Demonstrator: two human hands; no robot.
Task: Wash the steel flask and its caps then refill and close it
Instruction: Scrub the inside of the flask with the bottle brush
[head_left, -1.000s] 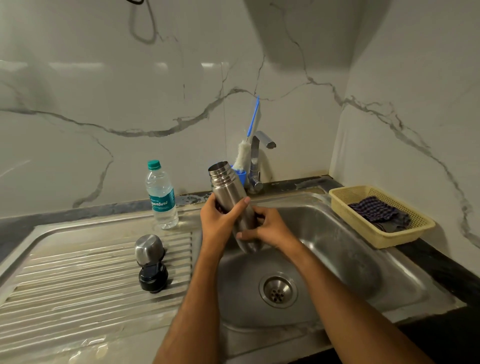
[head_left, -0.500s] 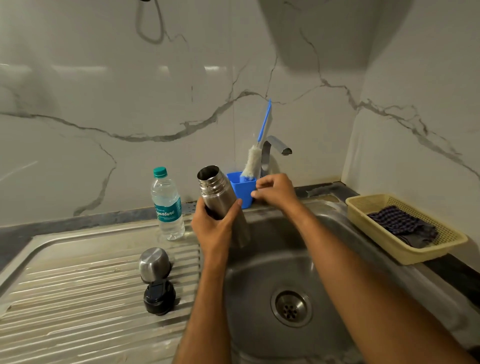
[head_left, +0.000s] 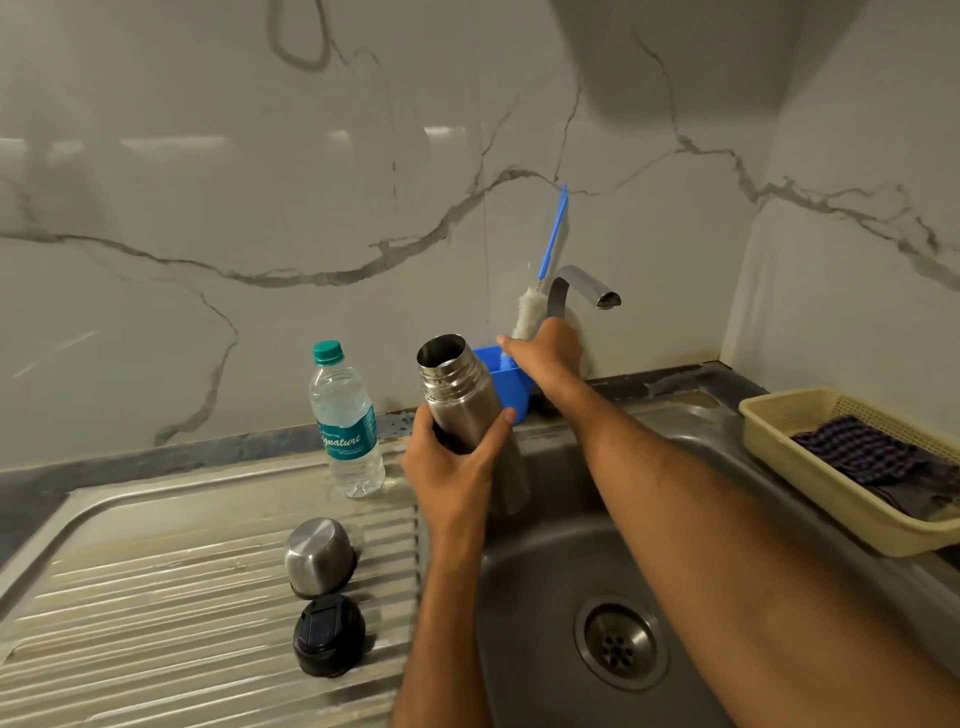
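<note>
Your left hand (head_left: 451, 457) gripped the flask (head_left: 470, 415) around its middle, fingers and thumb curled round the steel body, holding it tilted over the left edge of the sink (head_left: 561, 582) with its open threaded mouth facing up and toward you. Your right hand (head_left: 545, 349) was stretched to the back of the sink, at the bottle brush (head_left: 530, 317) standing in the blue cup (head_left: 511, 382) — whether the fingers had closed on the brush I cannot tell. The tap (head_left: 582, 286) rose just behind that hand.

On the ribbed draining board (head_left: 156, 597) to your left sat the two caps, close together: the steel cap (head_left: 318, 555) dome up, and the black cap (head_left: 328, 635) nearer you. Behind them stood a water bottle (head_left: 345, 421) with a teal lid; its teal label read "Signature" as far as the letters showed — the smaller print was too fine to read.

On the tabletop to the right, a pale yellow basket (head_left: 810, 470) held a dark checked cloth (head_left: 862, 449).
</note>
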